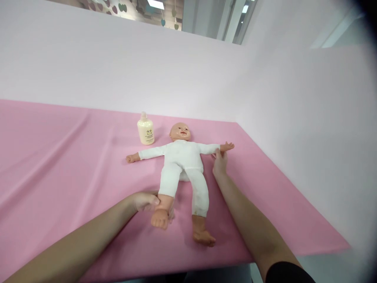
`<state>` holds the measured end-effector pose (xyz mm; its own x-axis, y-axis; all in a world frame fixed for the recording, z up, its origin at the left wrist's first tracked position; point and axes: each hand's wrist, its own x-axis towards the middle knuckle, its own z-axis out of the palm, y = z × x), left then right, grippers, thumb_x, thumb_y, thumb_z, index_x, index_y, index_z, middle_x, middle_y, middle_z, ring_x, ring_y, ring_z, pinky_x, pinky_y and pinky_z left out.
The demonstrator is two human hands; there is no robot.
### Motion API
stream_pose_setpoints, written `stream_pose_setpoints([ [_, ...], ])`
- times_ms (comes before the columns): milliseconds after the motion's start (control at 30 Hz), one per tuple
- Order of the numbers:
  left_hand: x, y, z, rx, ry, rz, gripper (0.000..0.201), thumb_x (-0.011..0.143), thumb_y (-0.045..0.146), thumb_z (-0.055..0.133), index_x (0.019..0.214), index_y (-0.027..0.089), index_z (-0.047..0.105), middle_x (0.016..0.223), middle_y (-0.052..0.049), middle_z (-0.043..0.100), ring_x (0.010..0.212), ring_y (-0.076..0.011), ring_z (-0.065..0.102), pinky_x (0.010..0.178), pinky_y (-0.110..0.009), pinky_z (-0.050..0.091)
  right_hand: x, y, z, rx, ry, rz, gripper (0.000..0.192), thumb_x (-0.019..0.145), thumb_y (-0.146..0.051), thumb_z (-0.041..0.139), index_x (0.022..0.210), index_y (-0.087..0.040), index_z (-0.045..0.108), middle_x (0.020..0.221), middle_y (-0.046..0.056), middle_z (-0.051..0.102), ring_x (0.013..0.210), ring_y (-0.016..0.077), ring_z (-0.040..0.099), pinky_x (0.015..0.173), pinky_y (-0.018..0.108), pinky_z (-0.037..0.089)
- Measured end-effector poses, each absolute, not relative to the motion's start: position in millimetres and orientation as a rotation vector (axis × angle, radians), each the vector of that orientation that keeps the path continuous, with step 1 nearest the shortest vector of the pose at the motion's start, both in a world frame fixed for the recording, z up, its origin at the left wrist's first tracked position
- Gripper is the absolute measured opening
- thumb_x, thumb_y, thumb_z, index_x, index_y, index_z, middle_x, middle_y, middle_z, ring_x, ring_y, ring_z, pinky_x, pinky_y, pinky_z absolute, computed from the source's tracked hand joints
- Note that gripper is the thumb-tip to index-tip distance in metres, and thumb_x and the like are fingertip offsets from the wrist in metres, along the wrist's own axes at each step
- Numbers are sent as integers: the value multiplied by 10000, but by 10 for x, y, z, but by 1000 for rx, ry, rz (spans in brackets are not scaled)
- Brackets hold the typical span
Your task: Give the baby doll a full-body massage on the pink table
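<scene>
The doll [182, 165] lies face-up, limbs spread, on the pink surface [59, 157], the left hand [144, 201] closed in a grip around its lower leg, the right hand [220, 162] pinching its wrist, steadying both ends, a lotion bottle [145, 129] beyond.
</scene>
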<state>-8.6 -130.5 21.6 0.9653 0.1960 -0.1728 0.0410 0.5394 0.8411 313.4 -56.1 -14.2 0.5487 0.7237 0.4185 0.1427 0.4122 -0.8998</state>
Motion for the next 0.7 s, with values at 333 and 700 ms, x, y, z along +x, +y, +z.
stream_pose_setpoints([
  [333, 2, -1155, 263, 596, 254, 512, 415, 704, 559, 543, 580, 168, 481, 489, 23, 357, 554, -141, 403, 663, -325, 447, 2707, -803, 81, -1128, -1620, 35, 363, 823, -329, 581, 1156, -197, 526, 1126, 102, 591, 1041, 215, 558, 932, 406, 462],
  [700, 62, -1113, 215, 604, 412, 507, 427, 747, 555, 482, 554, 177, 438, 485, 9, 386, 530, -144, 397, 629, -323, 439, 2677, -864, 170, -1085, -1986, -259, 307, 881, -227, 462, 1170, -247, 563, 1122, 71, 604, 1071, 203, 552, 963, 406, 442],
])
